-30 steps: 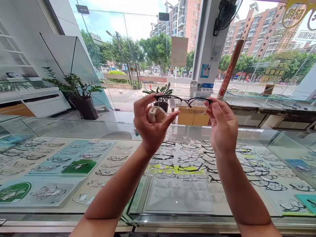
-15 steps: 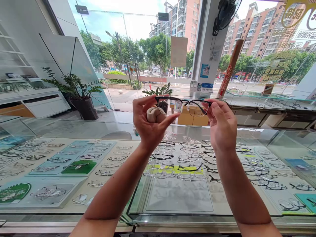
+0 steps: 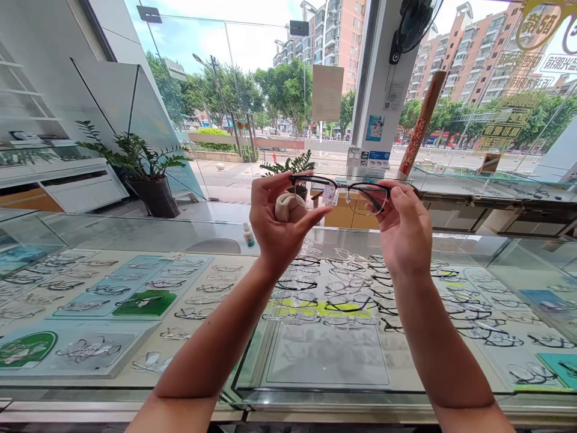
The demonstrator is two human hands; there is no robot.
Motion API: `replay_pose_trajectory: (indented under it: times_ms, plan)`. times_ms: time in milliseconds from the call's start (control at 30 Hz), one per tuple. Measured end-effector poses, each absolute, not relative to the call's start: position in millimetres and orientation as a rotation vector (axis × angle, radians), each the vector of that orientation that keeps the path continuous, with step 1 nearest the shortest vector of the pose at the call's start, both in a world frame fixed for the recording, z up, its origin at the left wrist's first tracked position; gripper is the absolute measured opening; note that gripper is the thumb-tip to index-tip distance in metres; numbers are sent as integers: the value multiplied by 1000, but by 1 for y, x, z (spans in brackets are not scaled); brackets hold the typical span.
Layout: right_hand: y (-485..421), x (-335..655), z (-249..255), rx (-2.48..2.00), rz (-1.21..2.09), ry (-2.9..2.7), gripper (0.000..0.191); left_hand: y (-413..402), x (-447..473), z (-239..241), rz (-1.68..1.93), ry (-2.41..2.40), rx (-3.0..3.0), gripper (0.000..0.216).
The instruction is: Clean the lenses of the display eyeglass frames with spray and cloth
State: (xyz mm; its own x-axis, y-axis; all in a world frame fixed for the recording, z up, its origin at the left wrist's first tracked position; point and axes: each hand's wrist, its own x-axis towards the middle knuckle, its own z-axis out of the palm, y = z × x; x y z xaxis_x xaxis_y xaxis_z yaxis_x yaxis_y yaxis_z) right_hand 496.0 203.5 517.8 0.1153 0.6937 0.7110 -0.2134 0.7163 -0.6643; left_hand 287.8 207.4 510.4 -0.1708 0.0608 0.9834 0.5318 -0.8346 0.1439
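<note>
I hold a pair of black-rimmed glasses (image 3: pixel 347 187) up at eye level between both hands, above a glass display counter (image 3: pixel 135 234). My left hand (image 3: pixel 277 225) pinches the left end of the frame with thumb and fingers and also keeps a balled beige cloth (image 3: pixel 287 207) in its palm. My right hand (image 3: pixel 403 231) pinches the right end of the frame. A small tag (image 3: pixel 330 195) hangs near the bridge of the glasses.
Under the counter glass lie several rows of glasses on trays (image 3: pixel 342 300). A small bottle (image 3: pixel 248 234) stands on the counter top behind my left hand. Potted plants (image 3: pixel 148 174) stand by the shop window, and a fan (image 3: pixel 412 24) is mounted high up.
Both hands have shifted the glasses slightly to the right and a little lower. The small bottle now shows behind my left wrist.
</note>
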Motion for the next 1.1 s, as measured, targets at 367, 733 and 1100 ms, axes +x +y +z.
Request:
replay_pose_trajectory:
  times_ms: [367, 733, 1100]
  plan:
    - [206, 495, 516, -450, 656, -1286, 29, 210, 281, 509, -1999, -761, -1691, 64]
    - [202, 509, 527, -411, 705, -1451, 18, 207, 270, 518, -1899, -765, -1887, 75]
    - [205, 525, 524, -497, 746, -1851, 18, 197, 267, 524, -1583, -692, -2183, 73]
